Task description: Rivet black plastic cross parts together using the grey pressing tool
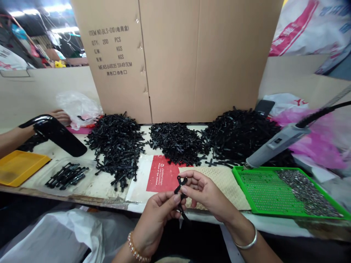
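While a thin black plastic piece [180, 185] is pinched between the fingertips of the left hand [156, 221] and the right hand [208, 193], it is held just left of a green perforated tray [263, 168]. Should the pinch be loosened, the piece could be dropped and lost among the black heaps [178, 144] beyond that tray.

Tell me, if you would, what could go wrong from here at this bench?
The black plastic piece pinched between the left hand and right hand is held at the bench edge, so a slip might drop it below. The grey corded tool lies right at the green tray, so a knock could scatter its small metal parts.
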The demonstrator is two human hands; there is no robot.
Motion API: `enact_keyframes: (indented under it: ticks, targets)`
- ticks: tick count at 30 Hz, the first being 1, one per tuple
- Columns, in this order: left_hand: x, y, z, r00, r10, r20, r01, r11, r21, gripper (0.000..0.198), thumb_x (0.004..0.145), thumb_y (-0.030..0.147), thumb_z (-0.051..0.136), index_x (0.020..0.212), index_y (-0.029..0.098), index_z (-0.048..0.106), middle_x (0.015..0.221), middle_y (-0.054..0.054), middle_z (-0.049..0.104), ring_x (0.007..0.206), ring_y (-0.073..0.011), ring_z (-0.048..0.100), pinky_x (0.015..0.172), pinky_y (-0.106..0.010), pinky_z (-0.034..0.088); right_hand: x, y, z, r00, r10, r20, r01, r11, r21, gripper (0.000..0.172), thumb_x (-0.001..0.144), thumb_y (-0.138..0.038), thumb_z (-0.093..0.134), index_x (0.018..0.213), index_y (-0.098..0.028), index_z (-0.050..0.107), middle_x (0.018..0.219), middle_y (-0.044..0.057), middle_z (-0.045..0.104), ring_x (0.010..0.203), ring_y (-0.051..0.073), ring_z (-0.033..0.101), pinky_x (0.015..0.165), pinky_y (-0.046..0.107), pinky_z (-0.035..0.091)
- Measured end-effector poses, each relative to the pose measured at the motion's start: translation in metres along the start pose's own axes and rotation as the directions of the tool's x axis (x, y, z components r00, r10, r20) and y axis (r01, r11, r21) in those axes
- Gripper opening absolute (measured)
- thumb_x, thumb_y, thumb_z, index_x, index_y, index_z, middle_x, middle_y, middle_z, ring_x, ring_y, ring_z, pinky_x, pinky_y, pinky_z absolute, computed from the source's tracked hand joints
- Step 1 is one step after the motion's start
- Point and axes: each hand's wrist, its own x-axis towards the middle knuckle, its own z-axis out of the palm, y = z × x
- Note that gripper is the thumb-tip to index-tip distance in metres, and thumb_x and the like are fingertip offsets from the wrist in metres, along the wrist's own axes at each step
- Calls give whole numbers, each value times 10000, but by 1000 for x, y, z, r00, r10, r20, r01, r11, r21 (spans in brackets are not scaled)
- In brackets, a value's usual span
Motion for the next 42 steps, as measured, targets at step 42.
enact_keyframes:
  ticks: [42]
  targets:
    - [16, -19, 15, 948, 233, -217, -251, 966, -60, 313, 651, 371, 837, 767, 110, 711, 714, -45, 673, 643, -107, 555, 656, -220, 431, -23, 36, 5, 972, -76, -224, 96, 992, 81, 357, 659, -420, 852, 938, -231, 736, 950, 85, 705, 849, 257, 676, 769, 345, 601]
